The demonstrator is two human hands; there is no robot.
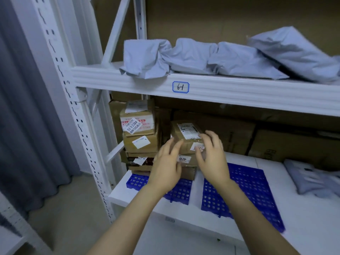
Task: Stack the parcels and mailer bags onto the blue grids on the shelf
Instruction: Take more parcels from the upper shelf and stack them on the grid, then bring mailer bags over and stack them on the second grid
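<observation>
Two stacks of brown cardboard parcels stand on the left blue grid (181,192) of the lower shelf. The taller left stack (139,137) has several boxes with white labels. On the shorter right stack lies a top parcel (185,134) with a shipping label. My left hand (168,165) and my right hand (211,155) hover in front of that parcel, fingers spread, holding nothing. The right blue grid (248,192) lies bare beside them. A grey mailer bag (312,179) rests on the shelf at the far right.
Several grey mailer bags (202,56) lie along the upper shelf, whose beam carries a label 6-1 (180,87). Large cardboard boxes (276,140) line the back of the lower shelf. A white upright post (77,107) and a grey curtain (27,116) stand to the left.
</observation>
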